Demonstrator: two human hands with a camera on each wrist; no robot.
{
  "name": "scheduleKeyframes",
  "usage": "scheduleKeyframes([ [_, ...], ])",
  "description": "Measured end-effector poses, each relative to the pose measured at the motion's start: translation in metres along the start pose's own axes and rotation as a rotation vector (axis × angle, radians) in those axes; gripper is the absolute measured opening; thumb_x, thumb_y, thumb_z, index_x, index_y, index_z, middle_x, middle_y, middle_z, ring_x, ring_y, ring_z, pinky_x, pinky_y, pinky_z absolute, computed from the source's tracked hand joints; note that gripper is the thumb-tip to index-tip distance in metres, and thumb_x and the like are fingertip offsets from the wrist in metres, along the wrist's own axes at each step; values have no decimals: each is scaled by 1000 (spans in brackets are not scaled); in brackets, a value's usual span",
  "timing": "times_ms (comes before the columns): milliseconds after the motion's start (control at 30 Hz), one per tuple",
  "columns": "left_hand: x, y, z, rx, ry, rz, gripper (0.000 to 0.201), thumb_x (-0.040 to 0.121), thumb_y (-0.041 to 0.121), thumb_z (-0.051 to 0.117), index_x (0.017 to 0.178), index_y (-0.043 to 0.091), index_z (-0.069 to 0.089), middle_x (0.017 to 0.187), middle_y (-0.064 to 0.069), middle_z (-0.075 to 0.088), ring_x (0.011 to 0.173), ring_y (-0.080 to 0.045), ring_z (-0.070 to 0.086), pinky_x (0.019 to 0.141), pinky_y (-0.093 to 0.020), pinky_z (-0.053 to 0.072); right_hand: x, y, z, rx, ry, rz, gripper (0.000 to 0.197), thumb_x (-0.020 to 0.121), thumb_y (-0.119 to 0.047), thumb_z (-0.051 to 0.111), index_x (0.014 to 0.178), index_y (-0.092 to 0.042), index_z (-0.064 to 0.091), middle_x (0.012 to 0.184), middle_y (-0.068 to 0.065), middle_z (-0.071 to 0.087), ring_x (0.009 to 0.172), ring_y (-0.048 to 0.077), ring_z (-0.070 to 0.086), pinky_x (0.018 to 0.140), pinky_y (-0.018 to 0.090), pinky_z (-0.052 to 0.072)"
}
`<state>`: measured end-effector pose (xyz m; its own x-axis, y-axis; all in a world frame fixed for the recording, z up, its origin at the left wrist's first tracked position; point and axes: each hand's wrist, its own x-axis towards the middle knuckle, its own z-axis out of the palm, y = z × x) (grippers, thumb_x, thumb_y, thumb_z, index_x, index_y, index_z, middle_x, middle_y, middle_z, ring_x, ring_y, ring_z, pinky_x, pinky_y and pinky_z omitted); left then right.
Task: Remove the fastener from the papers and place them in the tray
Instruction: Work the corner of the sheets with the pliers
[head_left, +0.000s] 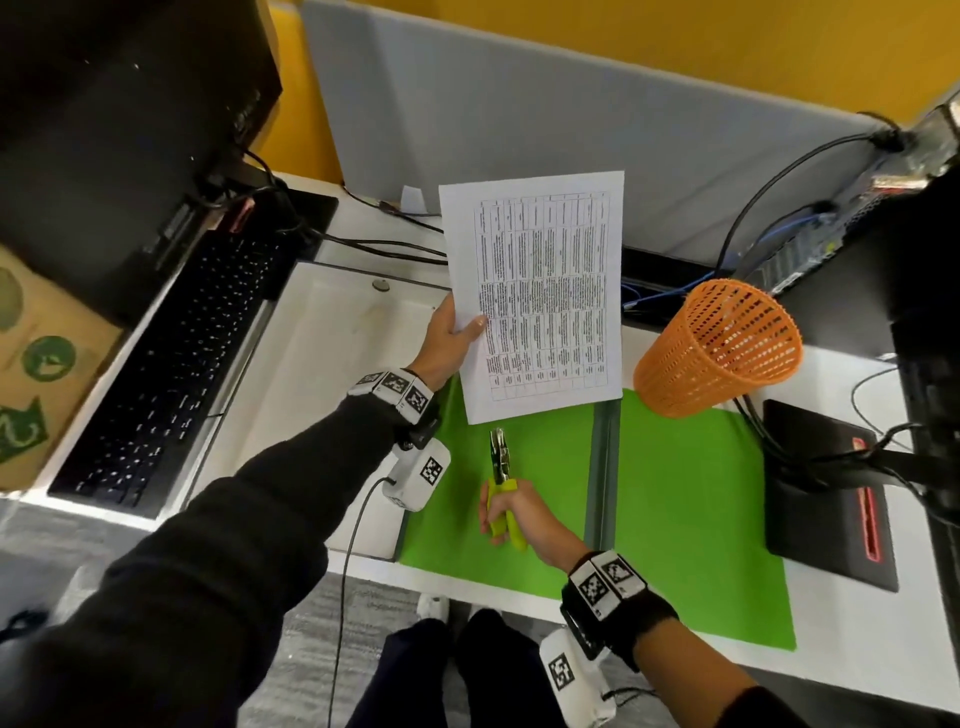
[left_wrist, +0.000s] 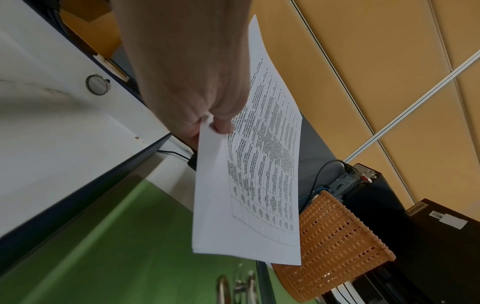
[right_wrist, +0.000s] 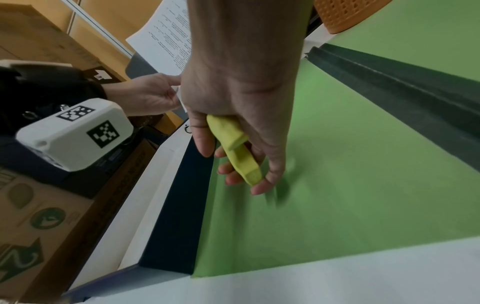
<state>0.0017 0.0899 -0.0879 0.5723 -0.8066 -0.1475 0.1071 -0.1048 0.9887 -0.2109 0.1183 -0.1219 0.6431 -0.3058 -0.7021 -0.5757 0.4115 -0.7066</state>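
Box: I am seeing a cardboard box (head_left: 36, 358) sitting at the far left edge of the head view, green stickers on it.
Keyboard: a black keyboard (head_left: 171, 364) is lying just right of the box, running from lower left up toward the monitor (head_left: 104, 145) in the upper left.
Tray: a white tray (head_left: 332, 364) is sitting left of centre, between the keyboard and the green mat (head_left: 675, 493); I am pointing at its bare floor.
Left hand: my left hand (head_left: 449, 338) is pinching the left edge of the papers, thumb on the printed face, fingers behind; the left wrist view is showing the same pinch.
Papers: the papers (head_left: 540, 291) are being held up in the air at the centre of the head view, over the far edge of the mat and just right of the tray. I cannot tell whether a fastener is on them.
Right hand: my right hand (head_left: 511, 512) is curling round the yellow handles of a staple remover (head_left: 501, 478) at lower centre, its metal tip pointing up toward the lower edge of the papers, apart from them.
Basket: an orange mesh basket (head_left: 722, 348) is lying tilted on the mat at the right.
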Motion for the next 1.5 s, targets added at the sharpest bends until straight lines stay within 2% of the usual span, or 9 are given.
scheduleKeyframes([
  [167, 1, 1, 2, -18, -17, 8, 45, 94, 0, 48, 137, -3, 34, 138, -19, 49, 123, -29, 51, 98, -38, 48, 5, -4, 2, -7, -11, 2, 20, 53, -9, 52, 73, -12, 52, 64, 7, 55, 58, 19, 54, 55, 26, 42],
  [300, 0, -1, 4, -34, -20, 16, 47, 94, -2, 48, 138, -2, 33, 139, -18, 48, 124, -28, 50, 92, -25, 50, 8, -6, -1, -3, -8, 1, 21, 54, -9, 52, 74, -12, 52, 64, 6, 54, 57, 19, 54, 53, 24, 42],
  [333, -1, -1, 4, -37, -21, 14, 47, 94, -2, 48, 139, -2, 33, 139, -18, 48, 124, -28, 50, 92, -25, 51, 8, -6, -1, -2, -5, 6, 21, 54, -9, 52, 74, -12, 52, 63, 6, 54, 57, 19, 54, 53, 24, 42],
  [467, -3, -2, 7, -26, -30, -1, 48, 94, -1, 49, 139, 0, 34, 139, -17, 48, 126, -30, 49, 103, -43, 44, 9, -7, -3, -7, 24, 16, 20, 54, -9, 54, 73, -14, 52, 61, 5, 54, 56, 18, 53, 54, 24, 42],
  [600, -5, -4, 8, 0, -21, -11, 48, 94, 0, 49, 140, 0, 33, 139, -16, 48, 126, -28, 49, 106, -45, 41, 9, -5, -3, -11, 68, -33, 12, 72, 0, 52, 66, -10, 51, 52, 5, 51, 45, 19, 50, 50, 25, 39],
  [700, -7, -4, 8, 1, -18, -5, 47, 94, 1, 49, 139, 1, 34, 138, -17, 48, 125, -28, 49, 105, -44, 42, 9, -4, -2, -26, 91, -93, 22, 79, 1, 49, 59, -8, 50, 44, 1, 48, 41, 20, 46, 48, 26, 40],
  [867, -9, -7, 6, -10, -21, -2, 47, 94, 0, 48, 139, 0, 34, 138, -17, 48, 125, -29, 50, 104, -45, 43, 11, -1, 2, -63, 142, -103, 25, 81, 1, 46, 58, -11, 46, 38, -6, 44, 41, 18, 41, 63, 33, 41],
  [1267, -10, -11, 3, -20, -15, -4, 45, 94, 0, 48, 137, -1, 35, 137, -16, 49, 124, -28, 50, 101, -41, 45, 11, -4, 12, -54, 164, -72, 26, 78, 4, 48, 58, -13, 42, 45, 2, 40, 34, 14, 34, 45, 27, 31],
  [1500, -9, -19, 1, -40, -28, -18, 43, 94, 0, 48, 136, 1, 36, 138, -17, 49, 123, -29, 51, 100, -42, 46, 13, -3, 17, -19, 190, -8, 27, 75, 7, 47, 58, -12, 38, 42, -4, 38, 33, 11, 32, 42, 26, 26],
])
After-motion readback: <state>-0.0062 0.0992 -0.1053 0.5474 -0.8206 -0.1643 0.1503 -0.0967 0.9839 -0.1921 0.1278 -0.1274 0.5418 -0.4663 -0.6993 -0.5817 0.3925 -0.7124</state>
